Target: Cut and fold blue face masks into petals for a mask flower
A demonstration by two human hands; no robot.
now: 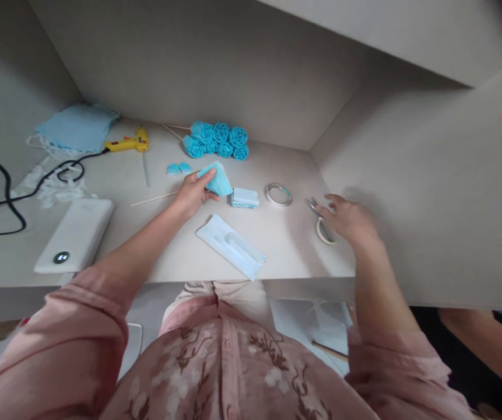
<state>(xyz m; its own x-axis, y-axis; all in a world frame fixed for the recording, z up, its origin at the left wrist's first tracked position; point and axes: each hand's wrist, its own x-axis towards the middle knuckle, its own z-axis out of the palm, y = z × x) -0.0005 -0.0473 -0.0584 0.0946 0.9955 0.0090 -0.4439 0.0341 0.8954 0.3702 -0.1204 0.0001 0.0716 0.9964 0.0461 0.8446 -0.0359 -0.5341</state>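
My left hand pinches a folded piece of light blue mask fabric between thumb and fingers, just above the table. My right hand is at the right side of the table, closed over a pair of small scissors. The blades point away to the left, and the handles are mostly hidden under the hand. A cream tape roll lies right beneath that hand. Next to my left hand is a small stack of cut fabric pieces. Nearer me lies a pale blue face mask, flat and slanted.
Blue fabric roses on sticks lie at the back. Left of them are two blue petals, a yellow glue gun, stacked masks, white scraps and a white power bank. A silver tape roll lies right of centre.
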